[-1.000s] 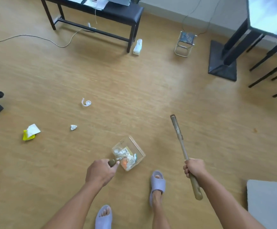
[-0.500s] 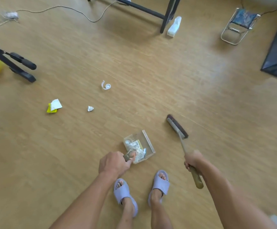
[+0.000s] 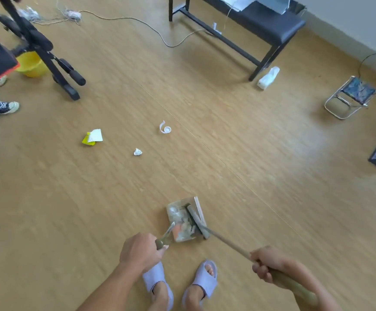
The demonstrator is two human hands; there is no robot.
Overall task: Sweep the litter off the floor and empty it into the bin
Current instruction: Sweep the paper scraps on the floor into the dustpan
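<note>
The floor (image 3: 250, 153) is smooth wood-grain board with a low sheen — the dustpan (image 3: 173, 209) clear glossy plastic, the broom handle (image 3: 294, 287) pale matt wood.

**Wearer: bare arms, lilac slides**

Person is wearing pale lilac foam slides, open-toed, one wide band each: left slide (image 3: 154, 277), right slide (image 3: 206, 281), toes poking out the front. Left forearm (image 3: 110, 286) and right forearm (image 3: 310, 286) are showing bare; left hand (image 3: 141, 252) and right hand (image 3: 270, 264) likewise.

Wood floor (image 3: 272, 153) w/ blk bench (image 3: 270, 24), folding stool (image 3: 358, 89), grey wall (image 3: 351, 16)
</note>
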